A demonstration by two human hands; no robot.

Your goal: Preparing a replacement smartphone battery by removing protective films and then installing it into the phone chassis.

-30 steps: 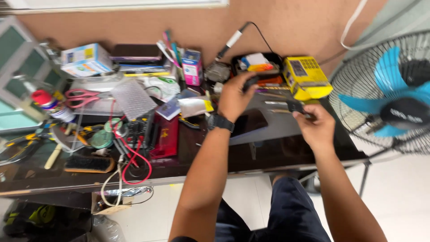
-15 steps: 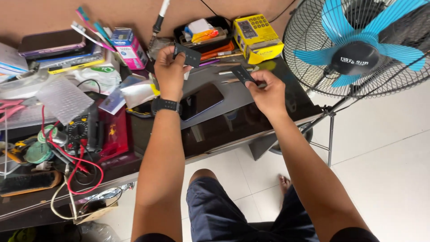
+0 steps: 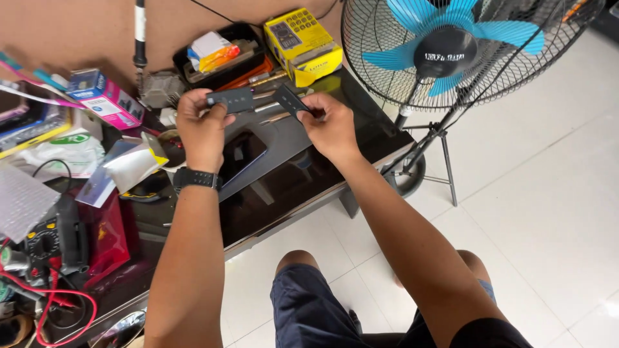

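While both pieces are held up above the dark glossy surface (image 3: 309, 187), they read as two small flat black plates, thin and rigid, probably plastic or light metal. The left plate (image 3: 230, 100) is a narrow strip with small marks on its face; the left hand (image 3: 203, 125) pinches it at its left end and lower edge, fingers curled closed around it. The right plate (image 3: 291, 101) tilts up to the left; the right hand (image 3: 329, 125) grips its right end between thumb and fingertips, otherwise closed. Judgement: light, stiff, smooth-faced and likely slippery, so the edges and ends are the safe hold; thin enough to snap or scratch if bent.

Just under the hands lies a dark flat slab, perhaps a phone (image 3: 242, 158). Farther off sit a black tray (image 3: 219, 55) of odds and a yellow box (image 3: 303, 38). Left: a pink-and-blue carton (image 3: 103, 96), a silver pouch (image 3: 132, 167), a multimeter (image 3: 42, 238) with red leads. Right: a standing fan (image 3: 445, 55) on the tiled floor.
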